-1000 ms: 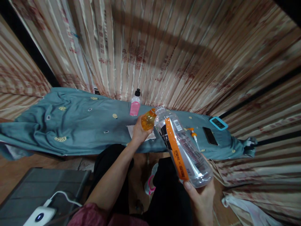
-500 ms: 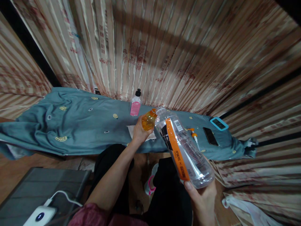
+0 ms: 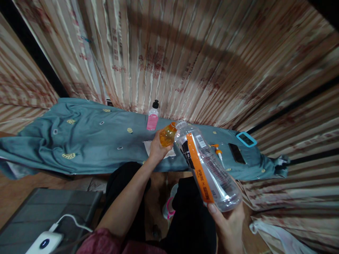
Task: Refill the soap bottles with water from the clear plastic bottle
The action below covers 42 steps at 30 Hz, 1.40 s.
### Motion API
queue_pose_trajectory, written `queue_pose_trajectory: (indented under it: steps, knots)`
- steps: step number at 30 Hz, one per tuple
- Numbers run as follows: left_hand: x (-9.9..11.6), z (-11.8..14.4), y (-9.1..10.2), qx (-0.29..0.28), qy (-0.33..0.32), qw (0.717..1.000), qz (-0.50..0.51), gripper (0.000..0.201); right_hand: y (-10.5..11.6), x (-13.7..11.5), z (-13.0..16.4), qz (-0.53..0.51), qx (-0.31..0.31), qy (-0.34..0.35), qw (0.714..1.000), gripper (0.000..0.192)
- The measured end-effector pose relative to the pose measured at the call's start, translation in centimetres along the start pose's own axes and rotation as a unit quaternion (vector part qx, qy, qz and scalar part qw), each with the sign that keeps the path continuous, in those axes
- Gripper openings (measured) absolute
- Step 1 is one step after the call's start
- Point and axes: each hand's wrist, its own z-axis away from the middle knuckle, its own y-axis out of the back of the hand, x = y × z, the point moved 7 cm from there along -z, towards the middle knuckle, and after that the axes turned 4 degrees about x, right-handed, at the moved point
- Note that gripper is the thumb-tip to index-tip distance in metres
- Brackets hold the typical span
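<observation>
My right hand (image 3: 230,225) grips the base of a large clear plastic bottle (image 3: 205,165) with an orange and black label, tilted so its open mouth points away and to the left. That mouth meets the top of a small orange bottle (image 3: 167,134), which my left hand (image 3: 156,148) holds over the table's near edge. Under my left hand lies a white paper or tissue (image 3: 149,146) on the blue-green cloth (image 3: 84,141) that covers the table.
A small pink-labelled bottle with a black cap (image 3: 152,116) stands at the back by the curtain. To the right lie an orange-and-white pump nozzle (image 3: 217,151), a dark phone (image 3: 236,153) and a blue-framed device (image 3: 246,138). A white device with a cable (image 3: 45,242) sits lower left.
</observation>
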Motion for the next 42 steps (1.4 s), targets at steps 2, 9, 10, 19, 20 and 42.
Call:
queue_pose_trajectory:
  steps: [2, 9, 10, 19, 20, 42]
  knots:
    - [0.0, 0.0, 0.0, -0.002, 0.002, 1.000, 0.004, 0.068, 0.0, 0.1, 0.0, -0.007, 0.004, -0.006, 1.000, 0.089]
    - [-0.2, 0.0, -0.1, -0.001, 0.002, 1.000, 0.003, 0.069, 0.3, 0.0, 0.0, 0.002, 0.002, -0.009, 1.000, 0.090]
    - [-0.2, 0.0, -0.1, -0.002, 0.001, 1.000, 0.004, 0.069, 0.2, -0.2, 0.0, 0.005, -0.001, -0.008, 1.000, 0.089]
    - [0.1, 0.0, 0.0, -0.004, -0.001, 1.000, -0.001, 0.068, 0.2, 0.1, -0.2, 0.015, -0.004, 0.006, 1.000, 0.089]
    - [0.2, 0.0, 0.0, -0.004, -0.001, 1.000, -0.005, 0.068, 0.1, 0.1, -0.2, 0.016, -0.004, 0.007, 1.000, 0.089]
    - [0.0, 0.0, 0.1, 0.001, -0.008, 1.000, 0.005, 0.068, -0.2, -1.4, -0.6, -0.006, 0.035, -0.034, 0.999, 0.099]
